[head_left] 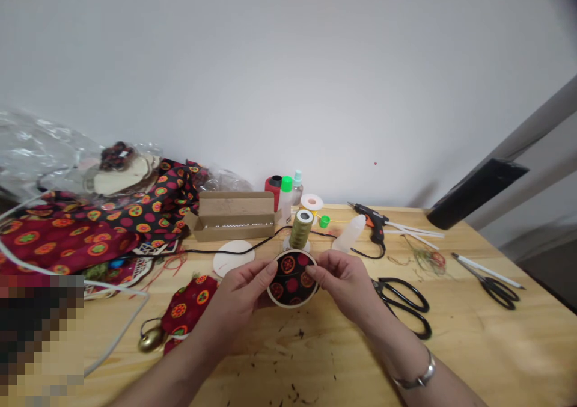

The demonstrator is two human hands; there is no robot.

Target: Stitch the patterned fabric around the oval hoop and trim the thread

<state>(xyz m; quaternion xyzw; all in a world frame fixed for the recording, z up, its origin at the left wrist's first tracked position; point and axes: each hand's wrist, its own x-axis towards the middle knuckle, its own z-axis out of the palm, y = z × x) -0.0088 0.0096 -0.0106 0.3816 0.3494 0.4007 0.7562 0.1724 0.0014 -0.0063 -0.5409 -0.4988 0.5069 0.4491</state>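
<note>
A round disc covered in dark fabric with red and orange dots point(293, 278) is held upright over the wooden table point(473, 347). My left hand point(241, 293) pinches its left rim with thumb and fingers. My right hand point(345, 281) pinches its right rim; a metal bracelet sits on that wrist. Just behind the disc stands an olive-green thread spool point(301, 228). A plain round disc point(233, 257) lies flat to the left of the spool.
Black scissors point(403, 305) lie right of my hands, smaller scissors point(493, 287) farther right. A glue gun point(372, 222) with glue sticks, bottles and a cardboard box point(234, 216) line the back. Patterned red fabric point(67, 232) and plastic bags pile at the left. A fabric scrap point(189, 305) lies near my left forearm.
</note>
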